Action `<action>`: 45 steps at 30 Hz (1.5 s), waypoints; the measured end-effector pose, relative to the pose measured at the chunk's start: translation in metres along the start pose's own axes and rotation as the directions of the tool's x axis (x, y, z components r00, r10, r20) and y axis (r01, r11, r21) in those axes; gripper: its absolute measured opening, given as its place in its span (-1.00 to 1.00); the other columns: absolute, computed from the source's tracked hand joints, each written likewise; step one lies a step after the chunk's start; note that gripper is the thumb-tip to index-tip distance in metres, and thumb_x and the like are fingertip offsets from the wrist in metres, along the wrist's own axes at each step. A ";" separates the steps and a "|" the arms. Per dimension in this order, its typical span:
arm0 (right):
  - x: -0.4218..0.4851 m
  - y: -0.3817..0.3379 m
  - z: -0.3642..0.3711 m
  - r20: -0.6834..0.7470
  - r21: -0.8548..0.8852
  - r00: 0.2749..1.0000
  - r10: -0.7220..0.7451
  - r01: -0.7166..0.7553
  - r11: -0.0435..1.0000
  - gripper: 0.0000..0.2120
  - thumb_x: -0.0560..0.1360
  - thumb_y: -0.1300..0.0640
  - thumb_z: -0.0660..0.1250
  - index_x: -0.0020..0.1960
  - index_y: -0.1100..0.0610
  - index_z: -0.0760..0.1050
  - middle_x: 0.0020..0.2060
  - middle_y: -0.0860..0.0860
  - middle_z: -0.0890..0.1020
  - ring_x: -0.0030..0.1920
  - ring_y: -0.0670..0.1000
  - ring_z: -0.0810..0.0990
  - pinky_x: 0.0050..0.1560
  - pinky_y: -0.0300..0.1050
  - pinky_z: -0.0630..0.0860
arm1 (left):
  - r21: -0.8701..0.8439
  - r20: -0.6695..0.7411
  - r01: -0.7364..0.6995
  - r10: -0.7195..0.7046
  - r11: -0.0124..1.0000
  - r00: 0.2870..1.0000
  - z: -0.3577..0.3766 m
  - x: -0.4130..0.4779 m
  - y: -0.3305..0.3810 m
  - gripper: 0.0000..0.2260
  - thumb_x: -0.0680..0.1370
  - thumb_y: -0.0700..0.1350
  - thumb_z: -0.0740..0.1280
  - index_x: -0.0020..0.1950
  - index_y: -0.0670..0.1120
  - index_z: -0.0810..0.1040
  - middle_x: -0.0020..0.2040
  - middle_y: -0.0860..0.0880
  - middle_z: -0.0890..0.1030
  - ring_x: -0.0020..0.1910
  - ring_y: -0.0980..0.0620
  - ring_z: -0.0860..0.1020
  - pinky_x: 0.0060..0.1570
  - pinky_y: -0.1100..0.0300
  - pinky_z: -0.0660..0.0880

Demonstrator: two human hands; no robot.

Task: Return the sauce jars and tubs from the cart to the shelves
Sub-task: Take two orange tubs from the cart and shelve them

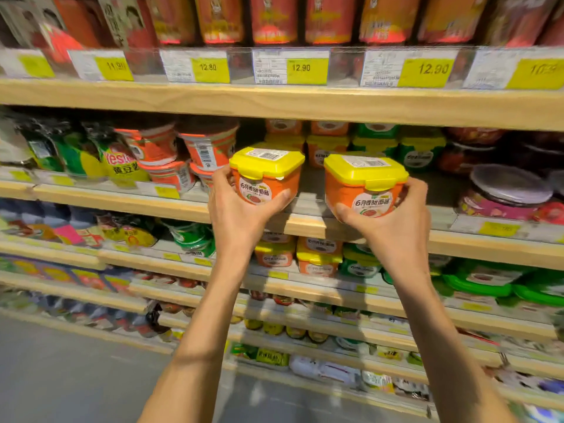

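Fingers and thumb of the left hand (235, 209) wrap the left tub (265, 175); the right hand (393, 221) wraps the right tub (364, 187) at its three o'clock, both just before the shelf (122, 206) lip. The tubs are probably stiff, dense and smooth-sided, so grip the walls beneath the yellow lids. Lids are clipped shut, contents hidden. Matching tubs (326, 148) sit stacked at twelve o'clock.
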State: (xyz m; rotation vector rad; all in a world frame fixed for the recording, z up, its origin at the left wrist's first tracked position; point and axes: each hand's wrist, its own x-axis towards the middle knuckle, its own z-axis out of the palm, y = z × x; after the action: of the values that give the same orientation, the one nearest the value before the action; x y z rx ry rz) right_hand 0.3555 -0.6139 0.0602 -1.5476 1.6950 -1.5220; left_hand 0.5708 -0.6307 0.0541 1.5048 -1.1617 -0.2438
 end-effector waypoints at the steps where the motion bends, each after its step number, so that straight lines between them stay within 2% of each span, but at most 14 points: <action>1: 0.006 0.000 0.007 -0.013 -0.012 1.000 -0.011 0.011 1.000 -0.10 0.15 -0.16 0.67 0.33 0.07 0.30 0.08 -0.10 0.53 0.09 -0.08 0.58 0.01 -0.24 0.51 | 0.009 0.000 0.002 -0.002 1.000 1.000 0.005 0.006 -0.002 -0.17 0.19 0.25 0.60 0.33 -0.03 0.37 0.20 -0.01 0.57 0.21 -0.02 0.54 0.19 -0.05 0.52; 5: 0.032 0.002 0.028 -0.038 -0.065 0.999 -0.022 0.020 0.998 -0.15 0.16 -0.18 0.67 0.25 0.04 0.28 0.07 -0.06 0.53 0.09 -0.04 0.58 0.00 -0.20 0.53 | 0.007 -0.014 0.016 -0.016 1.000 1.000 0.025 0.024 -0.008 -0.15 0.17 0.30 0.58 0.33 0.00 0.36 0.20 0.01 0.57 0.20 -0.01 0.55 0.17 -0.05 0.54; 8: 0.046 0.003 0.039 -0.032 -0.109 0.999 0.005 -0.008 0.994 -0.20 0.17 -0.20 0.65 0.17 0.02 0.24 0.04 -0.04 0.50 0.07 -0.04 0.55 -0.08 -0.25 0.46 | 0.034 -0.010 0.012 -0.012 0.999 1.000 0.038 0.033 -0.008 -0.15 0.22 0.25 0.60 0.37 -0.04 0.34 0.23 -0.01 0.54 0.16 0.14 0.44 0.15 0.20 0.42; 10: 0.053 0.004 0.047 -0.033 -0.140 0.999 0.014 -0.018 0.990 -0.20 0.18 -0.21 0.65 0.17 0.02 0.25 0.03 -0.04 0.49 0.04 -0.05 0.52 -0.06 -0.23 0.44 | 0.070 -0.014 0.018 -0.017 0.997 1.000 0.045 0.035 -0.006 -0.14 0.25 0.23 0.60 0.39 -0.08 0.33 0.25 -0.02 0.52 0.15 0.14 0.40 0.08 0.27 0.31; 13: 0.060 0.006 0.060 -0.038 -0.198 0.998 0.048 -0.055 0.979 -0.23 0.16 -0.26 0.63 0.14 0.04 0.30 0.00 -0.03 0.52 -0.02 -0.05 0.52 -0.04 -0.17 0.51 | 0.105 -0.019 0.038 -0.037 0.994 0.999 0.055 0.037 -0.009 -0.16 0.26 0.25 0.59 0.37 -0.10 0.33 0.23 -0.05 0.52 0.22 0.00 0.46 0.08 0.22 0.32; 16: 0.066 0.009 0.073 -0.027 -0.281 0.995 0.100 -0.104 0.954 -0.27 0.15 -0.35 0.58 0.07 0.10 0.45 -0.07 -0.01 0.60 -0.05 0.01 0.62 -0.08 -0.10 0.60 | 0.190 -0.036 0.057 -0.051 0.980 0.998 0.062 0.037 -0.013 -0.15 0.26 0.28 0.57 0.37 -0.10 0.33 0.25 -0.05 0.51 0.25 -0.05 0.48 0.14 0.13 0.39; 19: 0.068 0.006 0.079 0.011 -0.319 0.992 0.128 -0.118 0.940 -0.30 0.20 -0.34 0.56 0.08 0.14 0.52 -0.12 -0.02 0.55 -0.03 0.04 0.62 -0.16 -0.18 0.44 | 0.303 -0.052 0.040 -0.026 0.952 0.998 0.067 0.036 -0.013 -0.14 0.24 0.30 0.57 0.34 -0.11 0.33 0.23 -0.06 0.52 0.25 -0.10 0.51 0.11 0.00 0.46; 21: 0.068 0.003 0.081 0.018 -0.364 0.990 0.140 -0.124 0.923 -0.22 0.22 -0.36 0.54 0.17 0.19 0.48 -0.10 -0.01 0.50 0.04 0.07 0.60 -0.12 -0.17 0.39 | 0.348 -0.052 0.044 -0.027 0.936 0.998 0.069 0.037 -0.013 -0.14 0.24 0.32 0.56 0.34 -0.11 0.33 0.22 -0.06 0.52 0.24 -0.12 0.52 0.07 -0.04 0.48; 23: 0.068 0.001 0.085 0.011 -0.423 0.990 0.141 -0.123 0.898 -0.13 0.22 -0.39 0.52 0.24 0.22 0.42 -0.04 0.04 0.51 0.10 0.10 0.59 -0.04 -0.11 0.47 | 0.379 -0.066 0.060 -0.037 0.924 0.997 0.069 0.038 -0.014 -0.13 0.24 0.36 0.54 0.33 -0.10 0.33 0.23 -0.06 0.53 0.23 -0.14 0.53 0.03 -0.06 0.48; 25: 0.067 0.000 0.087 0.030 -0.467 0.986 0.166 -0.133 0.874 -0.16 0.24 -0.40 0.50 0.21 0.22 0.42 -0.08 0.04 0.49 0.07 0.11 0.61 0.01 -0.08 0.54 | 0.407 -0.071 0.066 -0.041 0.911 0.997 0.067 0.037 -0.015 -0.12 0.24 0.39 0.51 0.34 -0.10 0.32 0.26 -0.06 0.53 0.22 -0.17 0.54 0.00 -0.06 0.47; 28: 0.067 -0.003 0.088 0.054 -0.504 0.979 0.196 -0.143 0.852 -0.17 0.25 -0.43 0.47 0.19 0.20 0.42 -0.07 0.02 0.52 0.04 0.10 0.62 0.00 -0.06 0.60 | 0.435 -0.058 0.050 -0.028 0.899 0.998 0.066 0.036 -0.015 -0.11 0.26 0.41 0.49 0.37 -0.10 0.32 0.28 -0.07 0.54 0.22 -0.19 0.54 -0.01 -0.05 0.46; 31: 0.066 -0.003 0.089 0.055 -0.552 0.977 0.208 -0.144 0.821 -0.12 0.24 -0.47 0.45 0.23 0.20 0.42 0.03 0.08 0.57 0.08 0.13 0.62 -0.06 -0.06 0.55 | 0.491 -0.058 0.019 0.011 0.871 0.998 0.064 0.036 -0.014 -0.11 0.25 0.44 0.47 0.33 -0.12 0.35 0.21 -0.12 0.59 0.21 -0.19 0.55 0.01 -0.05 0.47; 38: 0.057 -0.007 0.088 0.018 -0.532 0.976 0.215 -0.173 0.829 -0.09 0.22 -0.44 0.49 0.27 0.14 0.27 0.10 0.07 0.56 0.15 0.17 0.61 0.02 0.02 0.56 | 0.621 -0.083 -0.043 0.120 0.783 0.989 0.058 0.030 -0.018 -0.10 0.26 0.46 0.42 0.27 -0.25 0.47 0.14 -0.24 0.64 0.16 -0.25 0.53 0.08 -0.14 0.43; 45: 0.043 -0.001 0.083 0.033 -0.428 0.986 0.162 -0.133 0.894 -0.17 0.21 -0.39 0.53 0.17 0.11 0.27 0.03 0.05 0.56 0.11 0.13 0.59 0.08 0.07 0.60 | 0.635 -0.042 -0.037 0.082 0.772 0.996 0.049 0.027 -0.023 -0.18 0.33 0.48 0.36 0.24 -0.18 0.46 0.19 -0.19 0.59 0.23 -0.24 0.42 0.11 -0.15 0.33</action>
State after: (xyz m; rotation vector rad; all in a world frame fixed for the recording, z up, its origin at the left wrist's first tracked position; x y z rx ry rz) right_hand 0.4113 -0.6877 0.0484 -1.6007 2.1530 -1.0549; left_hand 0.5611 -0.6858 0.0314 2.0393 -1.3054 0.2818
